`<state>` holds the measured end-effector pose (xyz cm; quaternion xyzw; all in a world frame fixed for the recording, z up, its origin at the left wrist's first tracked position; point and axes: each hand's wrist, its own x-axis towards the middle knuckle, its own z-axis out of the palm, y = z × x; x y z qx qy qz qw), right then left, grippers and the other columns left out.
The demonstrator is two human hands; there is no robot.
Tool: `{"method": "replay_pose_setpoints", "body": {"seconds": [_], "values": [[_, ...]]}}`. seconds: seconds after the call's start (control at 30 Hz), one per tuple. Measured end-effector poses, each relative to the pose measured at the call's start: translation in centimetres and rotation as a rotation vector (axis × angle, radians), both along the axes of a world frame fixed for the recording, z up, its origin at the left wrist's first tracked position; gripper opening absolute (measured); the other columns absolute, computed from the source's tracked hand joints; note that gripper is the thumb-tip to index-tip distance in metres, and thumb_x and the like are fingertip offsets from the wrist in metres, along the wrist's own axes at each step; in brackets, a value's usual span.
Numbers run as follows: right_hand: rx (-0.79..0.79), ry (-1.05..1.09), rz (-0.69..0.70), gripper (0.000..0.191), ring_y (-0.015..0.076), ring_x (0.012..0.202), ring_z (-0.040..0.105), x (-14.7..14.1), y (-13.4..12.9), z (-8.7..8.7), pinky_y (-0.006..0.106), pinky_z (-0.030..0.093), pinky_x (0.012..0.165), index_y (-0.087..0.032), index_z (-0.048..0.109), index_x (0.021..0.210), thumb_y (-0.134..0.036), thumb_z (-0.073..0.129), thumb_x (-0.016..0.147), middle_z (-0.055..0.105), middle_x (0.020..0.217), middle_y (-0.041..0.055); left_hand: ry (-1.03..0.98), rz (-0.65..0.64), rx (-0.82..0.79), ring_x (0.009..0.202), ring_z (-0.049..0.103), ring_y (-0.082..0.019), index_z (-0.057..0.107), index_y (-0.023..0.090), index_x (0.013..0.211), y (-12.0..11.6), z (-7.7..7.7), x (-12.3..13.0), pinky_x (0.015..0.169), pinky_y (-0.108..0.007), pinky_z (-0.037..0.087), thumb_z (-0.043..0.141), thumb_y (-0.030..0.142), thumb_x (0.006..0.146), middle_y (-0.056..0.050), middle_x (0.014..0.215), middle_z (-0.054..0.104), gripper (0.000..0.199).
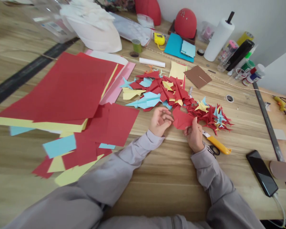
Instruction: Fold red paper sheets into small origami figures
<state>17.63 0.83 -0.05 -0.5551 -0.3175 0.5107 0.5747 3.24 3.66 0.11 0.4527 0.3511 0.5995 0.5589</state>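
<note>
Grey sleeves (124, 165) are stretching across the wooden table (162, 197); the right hand (194, 135) is pinching a folded red paper (182, 119) by the paper pile (162, 89), the left hand (160, 121) is curling emptily beside it, and a clear plastic bin (50, 22) is standing far off, its contents unclear.

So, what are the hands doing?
Right hand pinching folded red paper; left hand curled beside it; folded paper heap beyond, yellow cutter nearby.

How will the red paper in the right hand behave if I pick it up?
The red paper is probably very light: it looks thin, pinched by the right hand. It may flop where unfolded, though the folded shapes beside it hold their points, so creases likely stiffen it.
</note>
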Motion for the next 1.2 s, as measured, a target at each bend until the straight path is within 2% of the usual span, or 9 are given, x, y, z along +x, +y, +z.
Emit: {"method": "replay_pose_setpoints", "body": {"seconds": [0.13,0.27,0.37,0.5,0.67,0.73,0.87,1.07,1.2], "values": [[-0.008,-0.035,0.003,0.056,0.0091,0.033,0.040,0.0,0.0,0.1,0.024,0.029,0.037,-0.020,0.045,0.045,-0.067,0.043,0.077,0.045,0.037,-0.0029,0.399,0.145,0.369,0.091,0.055,-0.020,0.054,0.019,0.092,-0.7,0.0,-0.2,0.073,-0.034,0.049,0.060,0.010,0.058,-0.007,0.098,0.051,0.036],[0.015,-0.055,0.030,0.057,0.0084,0.034,0.039,0.0,-0.1,0.2,0.023,0.029,0.038,-0.020,0.044,0.044,-0.065,0.044,0.078,0.041,0.035,-0.0036,0.619,0.106,0.518,0.091,0.055,-0.021,0.063,0.018,0.082,-1.0,0.4,-0.2,0.083,-0.040,0.045,0.059,0.014,0.068,-0.009,0.093,0.058,0.015],[0.026,-0.066,0.094,0.057,0.0086,0.036,0.041,0.1,-0.3,0.6,0.023,0.029,0.039,-0.019,0.051,0.047,-0.065,0.042,0.079,0.043,0.038,-0.0023,0.577,0.060,0.438,0.084,0.058,-0.020,0.066,0.018,0.076,-1.0,0.7,-0.1,0.079,-0.036,0.047,0.060,0.022,0.074,-0.009,0.086,0.062,0.008],[0.075,-0.052,0.130,0.057,0.0085,0.038,0.042,0.1,-0.4,1.0,0.023,0.031,0.041,-0.018,0.055,0.052,-0.064,0.039,0.080,0.045,0.041,-0.0014,0.363,0.069,0.115,0.065,0.060,-0.015,0.065,0.017,0.074,-0.8,1.0,0.1,0.065,-0.028,0.049,0.063,0.035,0.074,-0.005,0.071,0.064,0.018],[0.144,0.039,0.044,0.030,0.0071,0.045,0.046,0.0,-0.3,1.2,0.021,0.035,0.041,-0.019,0.059,0.078,-0.049,0.057,0.076,0.056,0.066,-0.0015,0.057,0.044,-0.208,0.044,0.056,-0.011,0.064,0.014,0.073,0.1,0.9,-0.2,0.049,-0.024,0.047,0.073,0.041,0.062,0.001,0.051,0.060,0.030],[0.154,0.065,0.054,0.027,0.0080,0.052,0.050,-0.1,-0.2,1.2,0.020,0.039,0.044,-0.022,0.057,0.090,-0.042,0.063,0.073,0.058,0.075,-0.0015,-0.013,0.037,-0.251,0.043,0.056,-0.011,0.064,0.015,0.071,0.4,0.7,-0.4,0.047,-0.023,0.047,0.076,0.040,0.058,0.001,0.052,0.061,0.032],[0.161,0.012,0.142,0.031,0.0111,0.065,0.056,-0.2,-0.3,1.2,0.022,0.047,0.052,-0.023,0.056,0.096,-0.038,0.066,0.071,0.063,0.085,0.0007,-0.007,-0.028,-0.283,0.043,0.056,-0.011,0.065,0.014,0.072,0.5,0.5,-0.4,0.046,-0.024,0.048,0.076,0.039,0.056,0.001,0.054,0.062,0.032],[0.146,-0.055,0.182,0.022,0.0104,0.058,0.055,-0.5,-0.3,1.3,0.021,0.046,0.050,-0.022,0.057,0.080,-0.037,0.068,0.069,0.064,0.074,-0.0016,0.061,-0.052,-0.249,0.043,0.055,-0.010,0.068,0.013,0.078,0.0,1.1,-0.3,0.046,-0.024,0.047,0.077,0.036,0.055,0.001,0.055,0.061,0.035],[0.155,-0.068,0.192,0.020,0.0120,0.065,0.059,-0.3,-0.4,1.2,0.023,0.048,0.055,-0.022,0.061,0.082,-0.035,0.068,0.069,0.066,0.077,-0.0003,0.063,-0.032,-0.268,0.043,0.055,-0.010,0.069,0.012,0.078,0.1,1.2,-0.4,0.046,-0.024,0.047,0.077,0.036,0.055,0.001,0.056,0.062,0.034]]}}
